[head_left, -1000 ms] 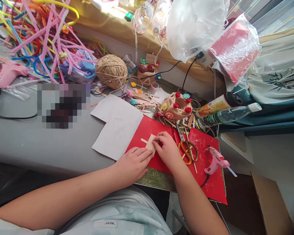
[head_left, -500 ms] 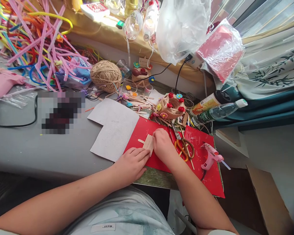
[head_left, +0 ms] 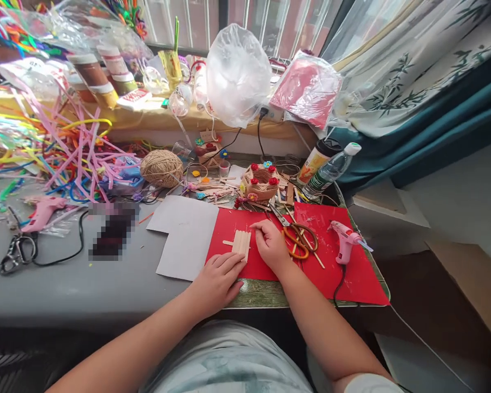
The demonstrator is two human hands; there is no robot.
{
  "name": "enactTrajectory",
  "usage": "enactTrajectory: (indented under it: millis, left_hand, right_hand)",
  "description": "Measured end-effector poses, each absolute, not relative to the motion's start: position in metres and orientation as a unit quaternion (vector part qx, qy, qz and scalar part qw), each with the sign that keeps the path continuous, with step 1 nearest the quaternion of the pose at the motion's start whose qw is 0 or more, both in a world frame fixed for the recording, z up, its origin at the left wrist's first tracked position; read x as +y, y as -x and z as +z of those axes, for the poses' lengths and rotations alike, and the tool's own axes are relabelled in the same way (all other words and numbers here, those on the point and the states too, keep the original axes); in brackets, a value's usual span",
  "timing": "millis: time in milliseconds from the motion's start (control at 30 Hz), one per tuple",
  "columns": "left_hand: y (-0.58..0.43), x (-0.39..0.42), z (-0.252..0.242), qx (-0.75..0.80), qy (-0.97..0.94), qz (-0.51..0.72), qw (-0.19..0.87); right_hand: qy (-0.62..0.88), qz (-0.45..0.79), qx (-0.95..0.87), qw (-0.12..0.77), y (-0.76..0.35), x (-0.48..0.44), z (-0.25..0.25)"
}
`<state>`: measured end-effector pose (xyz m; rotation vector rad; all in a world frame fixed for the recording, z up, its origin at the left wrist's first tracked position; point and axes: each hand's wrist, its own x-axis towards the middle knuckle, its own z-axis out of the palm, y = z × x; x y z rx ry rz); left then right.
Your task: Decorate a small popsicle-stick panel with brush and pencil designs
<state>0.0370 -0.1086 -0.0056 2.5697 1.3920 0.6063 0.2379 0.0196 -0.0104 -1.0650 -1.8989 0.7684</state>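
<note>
Several craft sticks [head_left: 241, 242] lie side by side as a small panel on the red sheet [head_left: 221, 229], with another stick jutting out to the left. My left hand [head_left: 217, 279] rests flat, its fingertips on the panel's lower end. Just right of the panel, my right hand [head_left: 271, 244] is closed with fingers curled and fingertips together. Whatever is between them, if anything, is too small to make out. Scissors with orange and brown handles [head_left: 306, 238] lie beyond my right hand, beside loose sticks.
A pink glue gun [head_left: 347, 243] lies at right; another glue gun [head_left: 43, 213] is far left. Behind the sheet stand a flower-trimmed twine basket [head_left: 262, 188], a twine ball [head_left: 162, 168] and a water bottle [head_left: 329, 173]. White paper [head_left: 184, 245] lies left. Pipe cleaners [head_left: 82, 147] are heaped back left.
My view has tilted up, showing more of the windowsill. My right hand has come off the stick panel and now sits just right of it. My left hand stays on the panel.
</note>
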Motion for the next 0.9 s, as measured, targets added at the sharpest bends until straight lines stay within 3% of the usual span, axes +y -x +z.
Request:
enactTrajectory:
  millis: [300, 567, 900]
  left_hand:
    - [-0.015, -0.074, 0.023, 0.543, -0.816, 0.184, 0.076]
    - [-0.006, -0.033, 0.012, 0.477, -0.867, 0.138, 0.053]
    - [-0.005, -0.039, 0.003, 0.494, -0.859, 0.128, 0.04]
  right_hand:
    - [0.371, 0.258, -0.828, 0.331, -0.242, 0.022, -0.024]
    - [0.338, 0.14, -0.901, 0.232, -0.24, 0.006, -0.009]
    - [0.335, 0.218, -0.862, 0.312, -0.238, 0.014, -0.026]
